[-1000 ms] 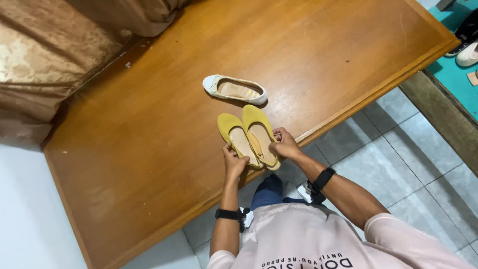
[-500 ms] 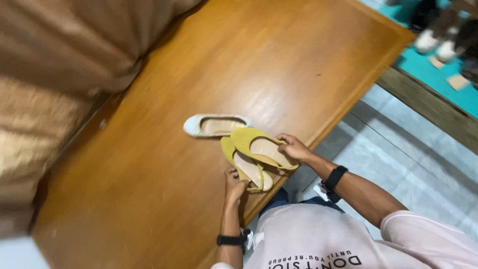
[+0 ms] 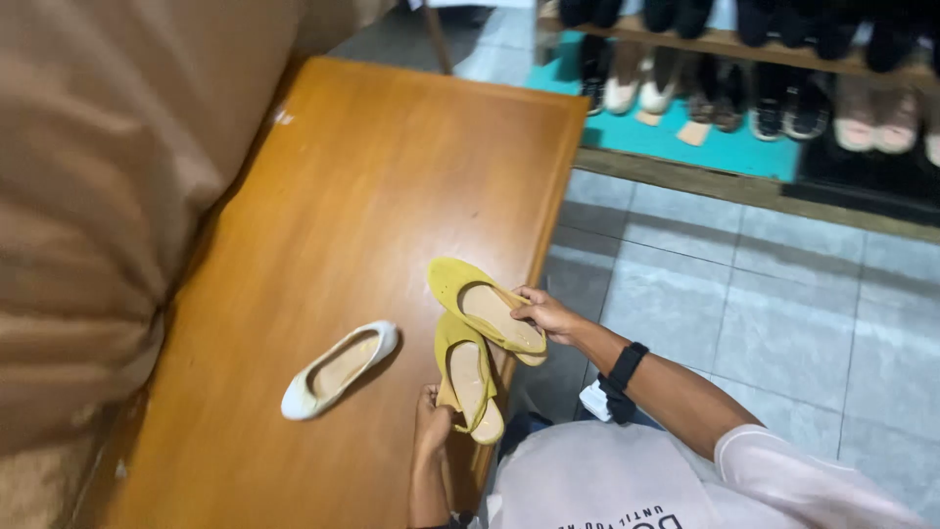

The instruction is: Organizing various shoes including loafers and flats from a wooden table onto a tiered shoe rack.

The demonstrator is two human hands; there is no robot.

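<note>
A long orange-brown wooden desk [image 3: 323,225] runs away from the camera, with bunched tan fabric [image 3: 98,196] along its left side and grey floor tiles [image 3: 744,313] to the right. The right hand [image 3: 544,314] has its fingers [image 3: 521,306] closed on the heel rim of one yellow flat shoe [image 3: 482,306], which is raised and tilted above the near right edge of the desk. The left hand [image 3: 432,423] pinches the heel of the second yellow flat shoe [image 3: 468,376], just below and beside the first, its toe pointing away. A white flat shoe [image 3: 338,369] lies alone on the desk to the left of the pair, apart from both hands. A black band [image 3: 627,366] sits on the right wrist. Far right, a shoe rack [image 3: 744,44] holds rows of footwear over a teal mat [image 3: 685,137]. A firm hold at the stiff heel backs, with both soles level and the toes matched, would seem best for handling these soft shoes together.
</note>
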